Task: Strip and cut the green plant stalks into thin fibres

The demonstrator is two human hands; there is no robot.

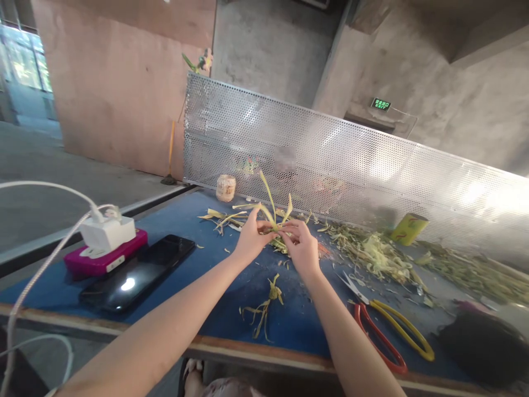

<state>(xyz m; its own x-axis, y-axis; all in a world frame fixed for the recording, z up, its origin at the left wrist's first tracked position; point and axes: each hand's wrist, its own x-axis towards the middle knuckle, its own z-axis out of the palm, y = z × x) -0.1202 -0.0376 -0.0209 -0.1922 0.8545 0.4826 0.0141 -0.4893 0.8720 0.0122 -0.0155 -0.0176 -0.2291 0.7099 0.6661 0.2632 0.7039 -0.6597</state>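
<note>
My left hand (253,234) and my right hand (301,242) meet over the middle of the blue table. Between their fingertips they pinch pale yellow-green dried leaf strips (269,194), whose ends fan out upward and to the left. The join at the pinch is partly covered by my fingers. On the table nearer to me lies a small knotted bundle of dried leaf (273,291) with thin trailing strands. Right of my right forearm rest scissors (362,298), blades apart, with one red and one yellow handle. Loose leaf scraps (223,218) lie left of my hands.
A heap of dried leaves (374,251) and a yellow-green can (409,229) stand right, along a perforated metal screen (330,149). A jar (226,188) is at the back. At left lie a black phone (144,270) and a white charger (106,231) on a magenta block (124,253).
</note>
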